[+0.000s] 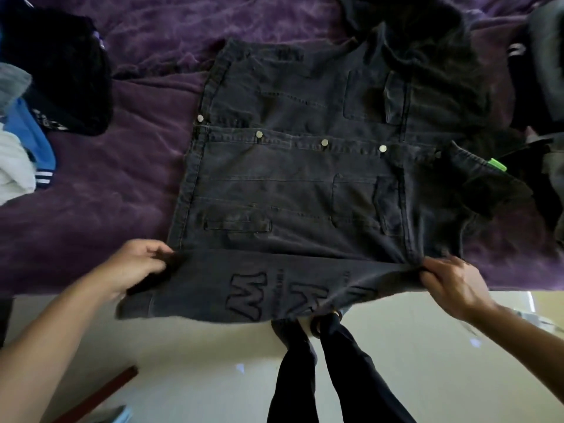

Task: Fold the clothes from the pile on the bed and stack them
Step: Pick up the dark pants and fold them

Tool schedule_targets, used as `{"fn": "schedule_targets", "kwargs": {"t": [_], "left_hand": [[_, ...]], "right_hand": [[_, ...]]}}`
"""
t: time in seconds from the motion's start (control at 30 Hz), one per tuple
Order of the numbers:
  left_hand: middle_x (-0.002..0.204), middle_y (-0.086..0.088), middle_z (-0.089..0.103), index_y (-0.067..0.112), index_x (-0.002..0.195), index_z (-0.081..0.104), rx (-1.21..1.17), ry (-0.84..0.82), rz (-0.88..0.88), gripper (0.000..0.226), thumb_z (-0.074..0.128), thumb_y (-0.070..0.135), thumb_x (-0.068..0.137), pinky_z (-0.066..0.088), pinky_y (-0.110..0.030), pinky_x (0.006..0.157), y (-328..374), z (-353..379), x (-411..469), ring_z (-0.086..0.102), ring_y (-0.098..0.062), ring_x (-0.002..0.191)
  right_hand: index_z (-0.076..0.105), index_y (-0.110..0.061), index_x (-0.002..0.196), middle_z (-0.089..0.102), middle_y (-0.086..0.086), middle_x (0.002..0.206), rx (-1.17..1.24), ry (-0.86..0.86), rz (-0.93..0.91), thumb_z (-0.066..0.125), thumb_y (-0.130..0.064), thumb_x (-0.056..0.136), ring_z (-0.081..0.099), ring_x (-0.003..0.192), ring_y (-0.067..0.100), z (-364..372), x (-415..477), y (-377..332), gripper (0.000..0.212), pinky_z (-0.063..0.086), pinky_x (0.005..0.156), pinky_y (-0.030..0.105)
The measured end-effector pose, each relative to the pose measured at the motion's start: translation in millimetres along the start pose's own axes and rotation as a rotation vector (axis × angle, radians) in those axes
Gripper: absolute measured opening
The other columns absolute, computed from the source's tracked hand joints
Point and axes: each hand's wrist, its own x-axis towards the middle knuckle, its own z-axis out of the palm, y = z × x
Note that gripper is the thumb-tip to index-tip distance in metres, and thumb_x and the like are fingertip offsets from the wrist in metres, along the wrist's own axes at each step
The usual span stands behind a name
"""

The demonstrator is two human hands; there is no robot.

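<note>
1. Head view: a dark grey denim jacket lies spread flat, front up, on a bed covered with a purple blanket. Its collar end points to the right of the picture and its hem to the left.
2. A row of silver snap buttons runs across the middle of the jacket, with chest pockets on either side of the row.
3. Along the jacket's near edge, a sleeve with large stitched letters is folded across and hangs partly over the side of the bed.
4. The left hand is at the jacket's near hem corner. Its fingers are curled and clamped on the end of the sleeve.
5. The right hand is at the jacket's near shoulder corner. Its fingers and thumb are pinched together on a bunched fold of denim.
6. Beyond the jacket's hem side lies a loose pile: a black garment, a blue one and a white one.
7. Beyond the jacket's collar side lie more dark clothes. A small bright green tag shows just beside the collar.
8. On the near side of the jacket, past the bed's edge, the person's legs in dark trousers stand on a pale floor.
</note>
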Motion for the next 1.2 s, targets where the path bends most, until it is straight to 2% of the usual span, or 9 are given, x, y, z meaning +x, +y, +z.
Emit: {"fn": "schedule_targets", "kwargs": {"t": [0.23, 0.33, 0.47, 0.6, 0.73, 0.87, 1.0, 1.1, 1.2], "left_hand": [[0.102, -0.018, 0.056, 0.01, 0.107, 0.065, 0.427, 0.667, 0.279, 0.027, 0.063, 0.02, 0.082, 0.049, -0.05, 0.08, 12.1, 48.7, 20.7, 0.054, -0.042, 0.098], [0.116, -0.009, 0.057, 0.015, 0.121, 0.058, 0.48, 0.442, 0.476, 0.058, 0.061, 0.054, 0.079, 0.047, -0.046, 0.088, 3.1, 91.0, 14.9, 0.053, -0.032, 0.107], [0.13, -0.019, 0.051, 0.013, 0.135, 0.047, 0.348, 0.423, 0.01, 0.077, 0.078, 0.047, 0.073, 0.044, -0.049, 0.096, -30.0, 100.0, 22.4, 0.047, -0.038, 0.12], [0.09, -0.018, 0.065, 0.006, 0.086, 0.069, 0.298, 0.379, 0.011, 0.026, 0.08, 0.027, 0.075, 0.044, -0.035, 0.071, -29.7, 83.7, 25.8, 0.061, -0.038, 0.087], [0.054, 0.0, 0.051, 0.007, 0.063, 0.059, 0.037, 0.294, 0.037, 0.032, 0.078, 0.028, 0.078, 0.032, -0.025, 0.053, -15.9, 45.2, 21.0, 0.046, -0.018, 0.055], [0.069, -0.01, 0.056, -0.003, 0.072, 0.059, -0.185, 0.286, -0.02, 0.041, 0.077, 0.033, 0.077, 0.034, -0.032, 0.063, 14.1, -3.7, 46.1, 0.048, -0.016, 0.067], [0.096, -0.014, 0.064, 0.014, 0.086, 0.063, -0.224, 0.498, -0.1, 0.025, 0.076, 0.035, 0.079, 0.044, -0.032, 0.064, 47.5, -19.9, 98.6, 0.053, -0.02, 0.079], [0.123, -0.008, 0.06, 0.021, 0.132, 0.049, -0.386, 0.526, -0.201, 0.064, 0.071, 0.048, 0.08, 0.046, -0.04, 0.087, 50.9, -9.4, 117.5, 0.056, -0.023, 0.101], [0.134, -0.005, 0.054, 0.021, 0.139, 0.043, -0.347, 0.405, -0.233, 0.079, 0.077, 0.048, 0.074, 0.044, -0.04, 0.088, 42.8, 17.3, 115.7, 0.053, -0.024, 0.115]], "right_hand": [[0.062, -0.015, 0.084, 0.068, 0.006, 0.082, -0.078, -0.219, 0.049, 0.053, -0.022, 0.092, 0.063, 0.081, 0.035, 23.7, 7.3, 12.0, 0.014, 0.047, 0.069, 0.038], [0.06, -0.022, 0.088, 0.07, 0.005, 0.084, 0.023, -0.167, 0.136, 0.057, -0.024, 0.091, 0.063, 0.08, 0.037, 31.8, 12.6, 13.3, 0.004, 0.044, 0.062, 0.037], [0.061, -0.021, 0.084, 0.066, 0.003, 0.073, 0.026, -0.126, 0.062, 0.064, -0.026, 0.089, 0.064, 0.07, 0.033, 29.9, 10.1, 6.2, 0.007, 0.039, 0.055, 0.03], [0.065, -0.015, 0.076, 0.06, 0.001, 0.061, 0.032, -0.07, -0.044, 0.062, -0.025, 0.087, 0.059, 0.058, 0.029, 17.7, -1.3, 3.8, 0.015, 0.035, 0.055, 0.027], [0.056, -0.015, 0.074, 0.054, -0.002, 0.058, 0.125, -0.042, 0.05, 0.06, -0.024, 0.09, 0.054, 0.053, 0.028, -3.3, 3.7, 8.1, 0.019, 0.044, 0.048, 0.037], [0.057, -0.019, 0.08, 0.052, -0.003, 0.065, 0.16, -0.005, 0.002, 0.048, -0.042, 0.092, 0.059, 0.06, 0.032, -26.2, 65.8, 3.0, 0.028, 0.046, 0.055, 0.036], [0.064, -0.02, 0.096, 0.067, 0.013, 0.091, 0.047, -0.052, 0.13, 0.052, -0.043, 0.095, 0.062, 0.088, 0.036, -20.0, 148.1, 1.8, 0.026, 0.045, 0.07, 0.037], [0.058, -0.02, 0.116, 0.063, 0.017, 0.11, -0.075, 0.084, 0.253, 0.052, -0.04, 0.094, 0.055, 0.104, 0.039, -15.1, 174.8, -2.1, 0.031, 0.044, 0.082, 0.044], [0.054, -0.016, 0.124, 0.056, 0.017, 0.119, -0.121, 0.209, 0.088, 0.054, -0.038, 0.091, 0.05, 0.109, 0.039, -7.2, 155.8, -17.2, 0.04, 0.041, 0.084, 0.048]]}}
